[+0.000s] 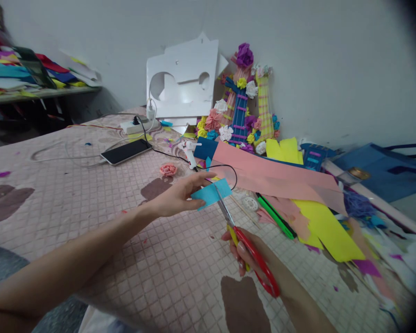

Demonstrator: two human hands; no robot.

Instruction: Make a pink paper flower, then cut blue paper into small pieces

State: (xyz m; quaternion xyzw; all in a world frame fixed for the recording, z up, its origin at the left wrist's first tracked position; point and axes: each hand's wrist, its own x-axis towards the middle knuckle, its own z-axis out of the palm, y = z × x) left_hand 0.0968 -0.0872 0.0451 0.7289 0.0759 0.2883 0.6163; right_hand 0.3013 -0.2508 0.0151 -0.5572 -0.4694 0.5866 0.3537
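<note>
My left hand (180, 194) pinches a small strip of light blue paper (210, 195) between thumb and fingers, above the table. In my right hand (244, 252) is a pair of scissors (253, 254) with red and yellow handles, the fingers wrapped through the loops. The scissor blades reach up to the blue paper and overlap its right part. A white glue gun (190, 152) lies just beyond my left hand, with its black cord curling past the paper. A pink paper rose (168, 169) sits to the left of the glue gun.
A phone (126, 151) on a cable lies near a white power strip (138, 126). Long pink paper (273, 178), yellow paper (329, 229) and a green cutter (276, 216) cover the right side. Paper-flower decorations (241, 106) and white cut-out boards (182, 104) lean on the wall.
</note>
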